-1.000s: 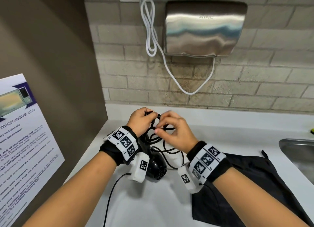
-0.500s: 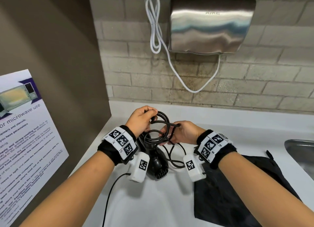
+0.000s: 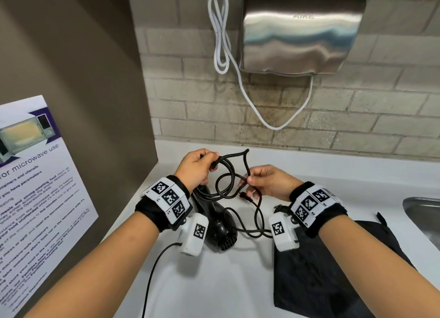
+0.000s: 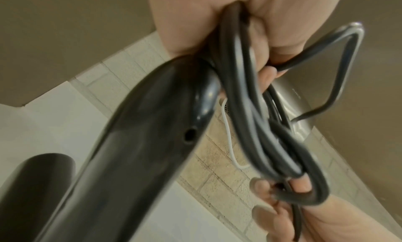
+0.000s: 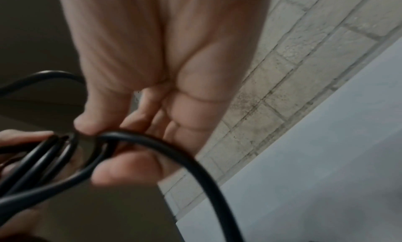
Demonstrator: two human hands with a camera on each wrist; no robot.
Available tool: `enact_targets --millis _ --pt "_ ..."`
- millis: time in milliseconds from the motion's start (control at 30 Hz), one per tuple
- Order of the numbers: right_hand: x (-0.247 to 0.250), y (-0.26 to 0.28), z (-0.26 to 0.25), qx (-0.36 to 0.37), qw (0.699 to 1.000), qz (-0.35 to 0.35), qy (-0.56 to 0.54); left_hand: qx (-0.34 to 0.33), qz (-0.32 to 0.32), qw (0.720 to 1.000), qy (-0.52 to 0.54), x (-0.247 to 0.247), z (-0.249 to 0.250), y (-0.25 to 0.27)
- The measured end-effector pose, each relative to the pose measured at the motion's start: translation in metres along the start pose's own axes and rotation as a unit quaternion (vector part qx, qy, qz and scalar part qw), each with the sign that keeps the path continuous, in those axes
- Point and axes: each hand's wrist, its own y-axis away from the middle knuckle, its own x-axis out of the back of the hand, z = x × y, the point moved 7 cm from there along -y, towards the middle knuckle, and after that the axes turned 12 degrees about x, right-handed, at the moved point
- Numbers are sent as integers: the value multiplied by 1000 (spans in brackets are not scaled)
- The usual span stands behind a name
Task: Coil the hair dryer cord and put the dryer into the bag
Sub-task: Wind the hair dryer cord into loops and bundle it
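Observation:
A black hair dryer (image 3: 219,225) lies on the white counter (image 3: 214,282), its handle (image 4: 139,142) rising toward my left hand (image 3: 197,166). That hand grips the handle's top together with several loops of the black cord (image 3: 228,175). My right hand (image 3: 264,180) pinches a strand of the cord between thumb and fingers, just right of the loops; the right wrist view shows the cord (image 5: 152,142) passing under the thumb. More cord trails loosely on the counter between the wrists. A black fabric bag (image 3: 333,270) lies flat under my right forearm.
A steel hand dryer (image 3: 300,32) with a white cable (image 3: 222,44) hangs on the tiled wall behind. A metal sink (image 3: 423,217) is at the right edge. A brown side panel with a microwave poster (image 3: 31,198) stands at the left.
My right hand has drawn away to the right and lower, pulling a strand out from the loops. The left hand keeps its hold on the loops and handle. The head view has tilted slightly.

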Motion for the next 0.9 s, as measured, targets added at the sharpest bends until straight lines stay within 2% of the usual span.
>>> enact_targets --millis 67,133,200,300,400,467,533,633,700,800,900 --pt "15 -1 -10 32 996 81 36 4 4 1000 -7 -1 0 1" --pt "20 -1 -15 45 992 101 61 6 4 1000 -9 -4 0 2" --pt "14 2 -16 37 995 72 57 4 7 1000 -11 -5 0 2" --pt "0 9 -15 -5 1000 -8 28 5 16 1000 -8 -3 0 0" --pt "-10 13 -15 -9 996 -84 5 8 24 1000 0 -1 0 -3" --pt "-12 12 -14 -2 996 -93 -1 9 24 1000 0 0 0 -3" --pt "-9 6 -14 15 999 -48 15 5 21 1000 -18 -1 0 -4" --pt "-1 -3 -22 77 995 44 48 -3 33 998 -59 -3 -1 -7" --pt "0 -8 -30 112 989 81 43 -6 30 996 -78 -5 -1 -9" --pt "1 -13 -36 144 982 114 46 -2 4 995 -97 -11 0 -9" --pt "-1 -14 -35 149 979 116 77 -13 -3 994 -111 -13 2 -9"
